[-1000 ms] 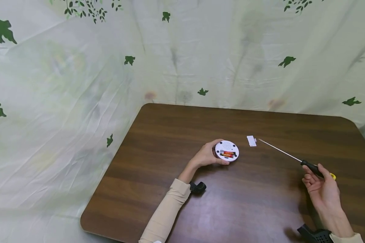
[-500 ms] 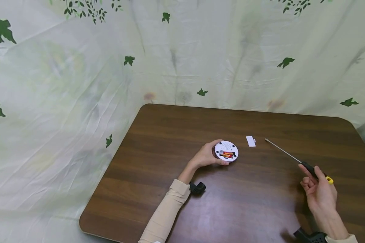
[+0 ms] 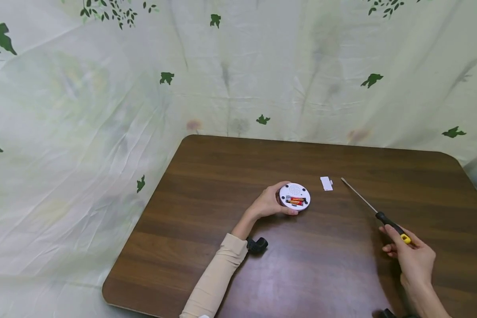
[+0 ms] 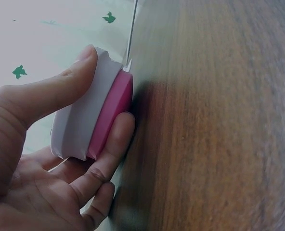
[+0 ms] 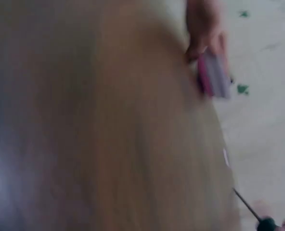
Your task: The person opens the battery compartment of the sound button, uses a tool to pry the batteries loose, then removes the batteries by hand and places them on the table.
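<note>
My left hand (image 3: 267, 203) grips a round white device (image 3: 295, 191) by its edge, thumb on the near side. Its perforated face is turned up, and an uncovered compartment holds red and black batteries (image 3: 296, 201). From the left wrist view the device has a pink lower part (image 4: 111, 110), with fingers curled against it close over the wood. My right hand (image 3: 415, 260) pinches the black and yellow handle of a screwdriver (image 3: 390, 224), its long shaft pointing away to the left. The screwdriver's tip is near a small white battery cover (image 3: 326, 183) lying flat. The right wrist view is blurred.
The brown wooden table (image 3: 222, 163) has rounded corners and its far edge meets a pale curtain (image 3: 282, 66) printed with green leaves. Black wrist camera mounts (image 3: 257, 245) stick out by the forearms.
My right hand has turned over and drawn a little nearer and left, so the screwdriver's handle sits lower. My left hand and the device stay almost still.
</note>
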Demonstrator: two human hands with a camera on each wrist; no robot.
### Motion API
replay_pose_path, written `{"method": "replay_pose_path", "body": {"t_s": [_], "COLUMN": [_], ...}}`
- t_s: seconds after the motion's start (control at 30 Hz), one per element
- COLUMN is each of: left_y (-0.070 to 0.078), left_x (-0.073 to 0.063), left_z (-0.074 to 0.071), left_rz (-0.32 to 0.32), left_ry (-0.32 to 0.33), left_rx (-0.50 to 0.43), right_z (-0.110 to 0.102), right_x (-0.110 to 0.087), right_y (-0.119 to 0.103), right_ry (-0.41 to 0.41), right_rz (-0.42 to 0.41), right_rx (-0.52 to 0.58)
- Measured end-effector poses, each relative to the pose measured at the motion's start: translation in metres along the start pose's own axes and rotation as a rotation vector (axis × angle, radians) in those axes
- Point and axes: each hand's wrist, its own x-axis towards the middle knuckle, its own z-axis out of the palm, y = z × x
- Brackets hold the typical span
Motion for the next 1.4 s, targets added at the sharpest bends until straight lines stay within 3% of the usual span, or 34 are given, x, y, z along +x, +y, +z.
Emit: {"method": "replay_pose_path", "body": {"t_s": [0.1, 0.17, 0.23, 0.33, 0.5, 0.73, 0.93, 1.1, 1.2, 1.3, 1.4], "left_y": [0.001, 0.001, 0.001, 0.0, 0.0, 0.003, 0.005, 0.003, 0.002, 0.002, 0.002], "left_x": [-0.001, -0.001, -0.001, -0.002, -0.002, -0.001, -0.001, -0.002, -0.002, -0.002, -0.003], "left_z": [-0.001, -0.002, -0.003, -0.003, -0.003, -0.004, -0.005, -0.005, -0.004, -0.001, 0.0], "left_rz": [0.001, 0.001, -0.001, -0.004, -0.005, 0.0, -0.006, -0.013, -0.012, -0.005, 0.005], "left_ry": [0.006, 0.008, 0.008, 0.009, 0.007, -0.005, -0.008, 0.007, 0.013, 0.009, 0.002], "left_rx": [0.006, 0.007, 0.01, 0.009, 0.004, -0.004, -0.01, -0.006, -0.001, 0.001, 0.004], "right_z": [-0.001, -0.002, -0.001, 0.002, 0.011, 0.017, 0.029, 0.059, 0.082, 0.103, 0.124], "right_x": [-0.002, -0.004, -0.006, -0.009, -0.015, -0.021, -0.021, -0.019, -0.016, -0.01, -0.003], "right_y": [-0.004, -0.008, -0.01, -0.012, -0.011, -0.006, -0.017, -0.037, -0.039, -0.03, -0.017], "right_ry": [0.075, 0.069, 0.042, -0.006, -0.03, -0.004, 0.019, -0.112, -0.238, -0.336, -0.406], "right_rz": [-0.025, -0.096, -0.194, -0.305, -0.393, -0.511, -0.645, -0.802, -0.758, -0.638, -0.52], "right_rx": [-0.442, -0.742, -0.973, -1.146, -1.248, -1.28, -1.247, -1.093, -0.893, -0.694, -0.591]}}
